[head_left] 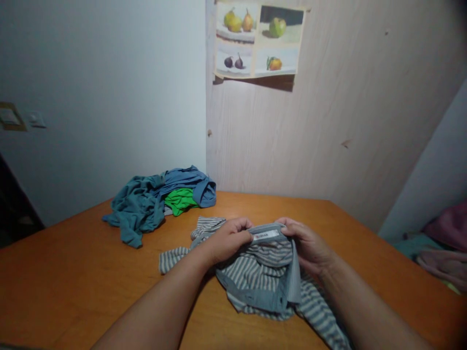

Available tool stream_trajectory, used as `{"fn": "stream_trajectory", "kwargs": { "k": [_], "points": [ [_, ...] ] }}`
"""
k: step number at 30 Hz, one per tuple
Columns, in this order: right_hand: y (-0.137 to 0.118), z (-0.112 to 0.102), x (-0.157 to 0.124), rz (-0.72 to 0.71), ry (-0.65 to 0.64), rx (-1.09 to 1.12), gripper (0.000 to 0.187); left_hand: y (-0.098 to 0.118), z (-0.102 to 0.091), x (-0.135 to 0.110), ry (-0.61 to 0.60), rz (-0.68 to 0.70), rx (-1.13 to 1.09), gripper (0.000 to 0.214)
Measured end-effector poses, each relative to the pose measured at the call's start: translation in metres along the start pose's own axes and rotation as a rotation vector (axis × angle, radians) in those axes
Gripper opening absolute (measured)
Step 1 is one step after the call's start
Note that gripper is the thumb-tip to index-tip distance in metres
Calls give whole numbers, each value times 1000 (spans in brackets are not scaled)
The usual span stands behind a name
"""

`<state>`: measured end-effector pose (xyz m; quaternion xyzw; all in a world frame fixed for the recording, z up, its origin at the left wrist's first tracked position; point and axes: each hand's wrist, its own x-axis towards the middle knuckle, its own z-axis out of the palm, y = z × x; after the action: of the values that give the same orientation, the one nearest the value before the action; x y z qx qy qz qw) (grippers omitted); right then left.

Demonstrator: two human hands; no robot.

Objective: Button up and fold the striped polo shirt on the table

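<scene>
A grey-and-white striped shirt (251,272) lies bunched on the orange-brown table in front of me, its collar lifted toward the back. My left hand (231,238) pinches the collar band just left of a white label (265,236). On the label's right side, my right hand (306,243) grips the same band between thumb and fingers. Below hangs a plain grey button placket (259,297). One striped sleeve (323,311) trails to the front right, and another striped part (173,259) sticks out left behind my forearm. The fingers' far sides are hidden by the cloth.
A heap of clothes sits at the table's back left: a teal garment (140,204), a blue one (182,180) and a bright green one (179,200). Behind the wooden table (80,262) rise a wall and a panel with fruit pictures (259,41). More fabric (447,243) lies off to the right.
</scene>
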<state>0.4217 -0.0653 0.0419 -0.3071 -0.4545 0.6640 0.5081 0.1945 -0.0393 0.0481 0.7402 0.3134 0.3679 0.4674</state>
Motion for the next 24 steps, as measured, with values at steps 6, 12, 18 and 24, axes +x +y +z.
{"fn": "stream_trajectory", "kwargs": {
  "k": [6,12,18,24],
  "points": [
    [2,-3,0,4,38,-49,11,6,-8,-2,41,-53,-46,12],
    [2,-3,1,25,63,-96,12,2,-10,0,24,-71,-31,11],
    [3,-2,1,30,64,-139,12,5,-9,-4,-2,-50,108,35],
    [4,0,0,45,90,-186,15,3,-8,-4,-57,-39,102,44]
  ]
}}
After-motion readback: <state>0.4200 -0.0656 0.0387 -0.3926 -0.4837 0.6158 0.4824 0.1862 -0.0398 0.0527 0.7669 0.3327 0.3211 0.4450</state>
